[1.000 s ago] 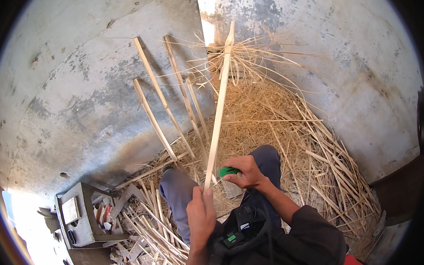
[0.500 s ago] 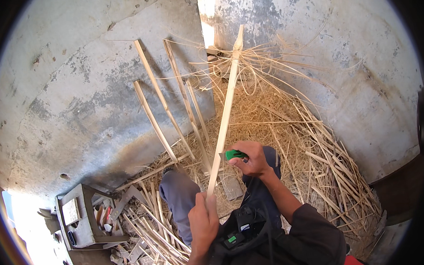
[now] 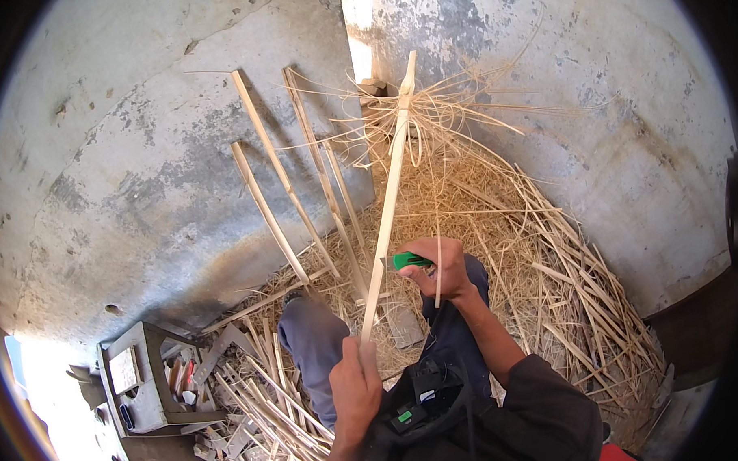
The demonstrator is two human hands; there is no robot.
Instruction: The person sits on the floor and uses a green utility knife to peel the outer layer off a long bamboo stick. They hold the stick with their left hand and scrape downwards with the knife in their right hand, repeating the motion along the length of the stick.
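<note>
We sit in a corner of weathered concrete walls [image 3: 139, 173], over a floor heaped with straw shavings [image 3: 499, 218]. Our left hand [image 3: 354, 389] grips the near end of a long pale cane strip [image 3: 388, 197], which rises toward the corner. Our right hand [image 3: 439, 269] is closed around a green-handled knife [image 3: 411, 261] against the strip. More strips [image 3: 274, 201] lean on the wall; a grey toolbox [image 3: 143, 385] sits at our left.

Pale straw-yellow cane strip [image 3: 388, 199], plain and unpatterned, running up the middle. Just right of the strip, a bright green knife handle [image 3: 410, 261]. Beyond the strip, a golden-tan heap of shavings [image 3: 499, 226] against mottled grey wall [image 3: 139, 157], stained rusty brown low down. Left of the strip, a dull grey box [image 3: 143, 385]. Below, blue-grey trousers [image 3: 312, 346].
</note>
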